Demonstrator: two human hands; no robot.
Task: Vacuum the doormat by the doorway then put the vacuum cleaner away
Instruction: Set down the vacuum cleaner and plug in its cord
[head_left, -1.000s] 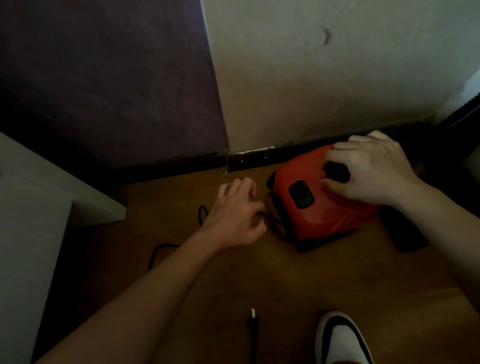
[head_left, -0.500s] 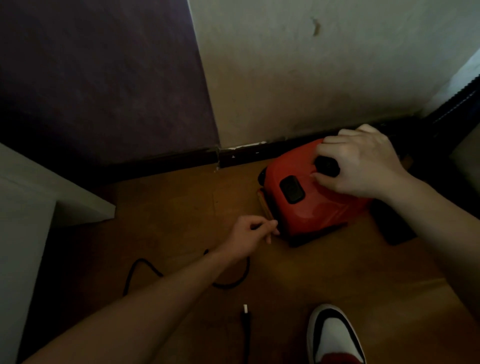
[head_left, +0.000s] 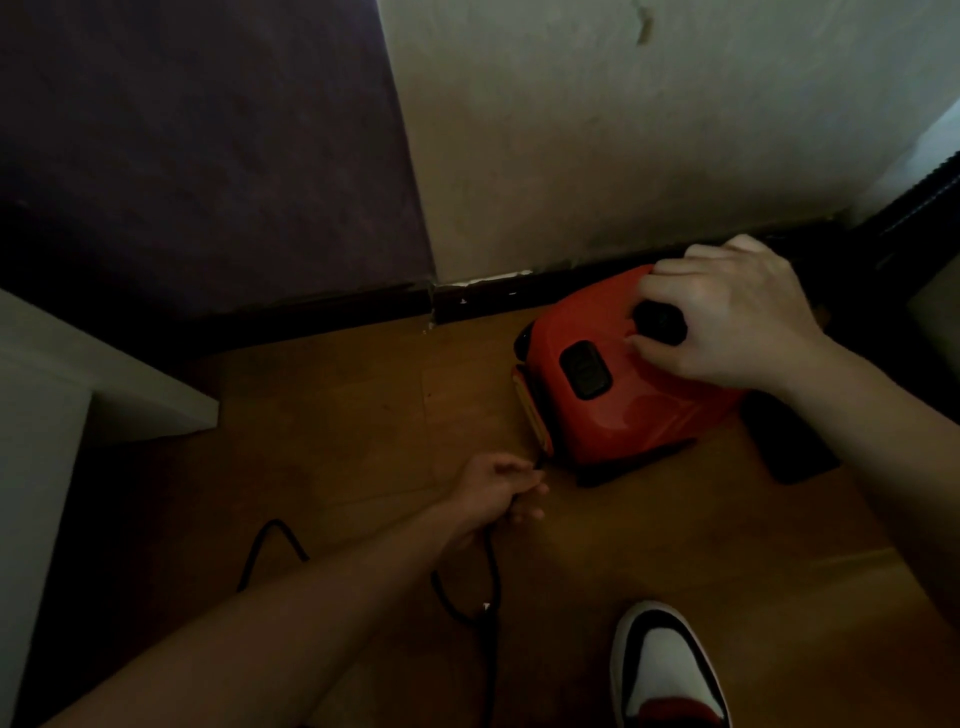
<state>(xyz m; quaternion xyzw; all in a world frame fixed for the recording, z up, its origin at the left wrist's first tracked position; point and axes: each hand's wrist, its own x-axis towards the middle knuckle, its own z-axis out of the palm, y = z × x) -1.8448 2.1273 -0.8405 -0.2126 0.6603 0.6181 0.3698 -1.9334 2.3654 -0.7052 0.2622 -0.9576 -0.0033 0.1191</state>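
Cord-handling step, judged: red canister vacuum cleaner (head_left: 623, 410) sits on the wooden floor (head_left: 337, 441) by the skirting board (head_left: 311, 317), right hand (head_left: 737, 317) on top with fingers curled round its black knob (head_left: 660, 319), left hand (head_left: 498, 488) fingers pinching the power cord (head_left: 491, 566) just beside the rear outlet. Paying out or rewinding: cannot tell. Next move needs the body held steady and the cord run straight, slack loop unkinked.

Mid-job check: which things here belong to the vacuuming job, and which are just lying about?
Job: red vacuum cleaner, right hand gripping its black knob; black power cord pinched in left hand.
Lying about: white furniture at left; flat black object beside the vacuum; the person's shoe.
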